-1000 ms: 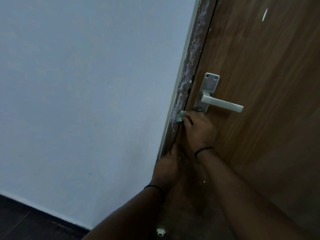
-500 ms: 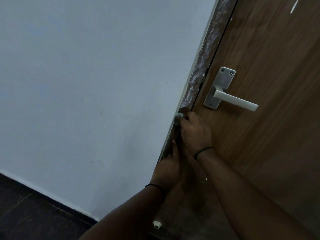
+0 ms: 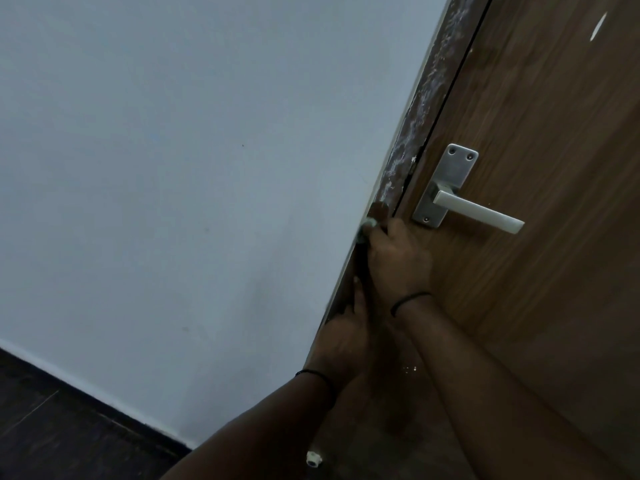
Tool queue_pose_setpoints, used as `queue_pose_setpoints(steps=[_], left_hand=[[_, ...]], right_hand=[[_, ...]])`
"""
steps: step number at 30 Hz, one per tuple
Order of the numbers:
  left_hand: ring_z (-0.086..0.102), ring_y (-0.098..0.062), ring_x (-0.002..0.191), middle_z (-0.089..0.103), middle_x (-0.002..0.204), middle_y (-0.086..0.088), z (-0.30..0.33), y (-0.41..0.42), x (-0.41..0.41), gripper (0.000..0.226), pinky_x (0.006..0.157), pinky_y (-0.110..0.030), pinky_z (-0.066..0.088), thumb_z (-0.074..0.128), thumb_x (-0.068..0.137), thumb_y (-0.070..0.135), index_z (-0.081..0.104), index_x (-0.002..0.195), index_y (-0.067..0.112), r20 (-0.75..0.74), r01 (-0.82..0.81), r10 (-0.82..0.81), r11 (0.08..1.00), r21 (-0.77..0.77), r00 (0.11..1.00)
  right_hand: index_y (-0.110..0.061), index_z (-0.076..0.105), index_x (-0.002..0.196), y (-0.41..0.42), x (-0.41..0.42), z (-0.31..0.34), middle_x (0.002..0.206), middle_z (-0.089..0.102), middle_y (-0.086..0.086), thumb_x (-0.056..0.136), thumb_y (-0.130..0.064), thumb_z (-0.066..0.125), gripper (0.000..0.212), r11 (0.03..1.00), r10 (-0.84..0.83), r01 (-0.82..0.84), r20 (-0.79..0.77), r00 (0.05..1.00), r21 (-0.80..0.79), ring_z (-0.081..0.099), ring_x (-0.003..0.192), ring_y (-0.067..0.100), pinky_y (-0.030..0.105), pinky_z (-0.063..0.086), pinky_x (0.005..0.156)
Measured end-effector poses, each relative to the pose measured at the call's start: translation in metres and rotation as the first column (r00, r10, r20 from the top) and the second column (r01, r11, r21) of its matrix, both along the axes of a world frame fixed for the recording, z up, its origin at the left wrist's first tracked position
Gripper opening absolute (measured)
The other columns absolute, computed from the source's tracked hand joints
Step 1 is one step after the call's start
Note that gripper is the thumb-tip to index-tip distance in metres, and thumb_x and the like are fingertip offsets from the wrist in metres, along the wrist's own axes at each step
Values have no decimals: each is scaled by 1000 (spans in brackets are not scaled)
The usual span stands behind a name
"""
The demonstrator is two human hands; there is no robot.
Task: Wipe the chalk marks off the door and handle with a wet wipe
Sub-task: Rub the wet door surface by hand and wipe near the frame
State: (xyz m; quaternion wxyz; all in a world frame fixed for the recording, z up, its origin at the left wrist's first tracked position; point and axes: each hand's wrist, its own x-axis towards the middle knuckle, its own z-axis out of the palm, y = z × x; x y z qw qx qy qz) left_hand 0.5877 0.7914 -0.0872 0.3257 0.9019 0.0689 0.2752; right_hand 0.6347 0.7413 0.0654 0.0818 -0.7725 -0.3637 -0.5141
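Note:
A brown wooden door fills the right side, with a silver lever handle on a metal plate. The dark door frame strip left of it is smeared with white chalk above my hands. My right hand presses a small pale green wet wipe against the frame just below the handle; only a bit of the wipe shows past the fingers. My left hand rests flat on the frame lower down, holding nothing. A white chalk streak sits high on the door.
A plain white wall covers the left, ending in a white skirting and dark floor at the bottom left. A small white door stopper stands near the floor by my left forearm. Tiny white specks dot the lower door.
My right hand with the wipe has slid a little down along the frame, away from the handle plate. The view has shifted left. My left hand stays on the frame.

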Motion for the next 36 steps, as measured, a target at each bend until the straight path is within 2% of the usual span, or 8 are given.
queue_pose_setpoints(steps=[4, 7, 12, 18, 23, 30, 34, 36], left_hand=[[67, -25, 76, 67, 112, -14, 9, 8, -4, 97, 66, -41, 59, 44, 94, 58, -27, 152, 26, -12, -33, 33, 999, 30, 999], [64, -25, 65, 68, 100, -14, 21, 8, -8, 102, 57, -42, 58, 49, 94, 54, -35, 147, 30, 9, -37, 37, 999, 4, 999], [68, -29, 76, 66, 117, -18, 39, 2, -11, 105, 65, -44, 60, 52, 93, 50, -39, 144, 35, 61, -2, 5, 999, -50, 998], [67, -32, 100, 55, 137, -19, 61, 2, -16, 100, 83, -44, 57, 42, 90, 60, -25, 153, 21, 32, 28, -25, 997, -76, 999], [64, -33, 109, 47, 147, -19, 85, 2, -17, 91, 89, -49, 56, 45, 99, 46, -24, 153, 23, 65, 17, -10, 995, -103, 998], [66, -29, 76, 64, 116, -18, 112, 7, -8, 91, 67, -45, 59, 47, 99, 31, -27, 152, 26, 104, -43, 47, 998, -34, 994], [64, -26, 69, 68, 98, -15, 114, 8, -10, 90, 64, -41, 58, 48, 98, 28, -23, 154, 21, 91, -43, 43, 999, -3, 995], [62, -24, 66, 66, 93, -13, 117, 8, -13, 92, 60, -39, 56, 48, 97, 25, -26, 153, 21, 87, -42, 42, 999, 3, 995]], right_hand=[[-12, 70, 83, -14, -6, -5, 80, 59, 8, 73, -13, 82, 16, 991, -56, 44, -96, 994, -125, 59, 59, 25, 22, 25, 47], [-15, 74, 93, -6, -7, 29, 84, 62, 8, 75, -12, 78, 18, 997, -79, 79, -43, 996, 1, 62, 58, 29, 23, 37, 45], [-14, 76, 95, 13, -16, 64, 91, 68, 9, 74, -7, 74, 23, 986, -84, 88, -31, 996, 143, 65, 60, 31, 29, 46, 45], [-14, 72, 77, 1, -31, 50, 76, 60, 11, 71, -7, 75, 10, 977, -179, 159, -136, 974, -144, 60, 46, 33, 25, 34, 44], [-9, 70, 76, 16, -38, 91, 83, 65, 14, 78, -1, 64, 11, 951, -254, 231, -89, 963, -206, 65, 58, 36, 31, 35, 50], [-8, 71, 69, 16, -35, 128, 72, 65, 14, 69, 1, 67, 10, 948, -266, 263, 6, 964, -180, 63, 57, 34, 30, 33, 54], [-21, 76, 75, -3, -31, 106, 72, 67, 1, 77, -18, 64, 12, 917, -276, 278, 47, 960, -286, 61, 79, 28, 40, 33, 78], [-26, 77, 80, -10, -25, 115, 73, 68, -1, 80, -23, 62, 15, 940, -263, 273, 78, 962, -205, 59, 85, 27, 43, 31, 82]])
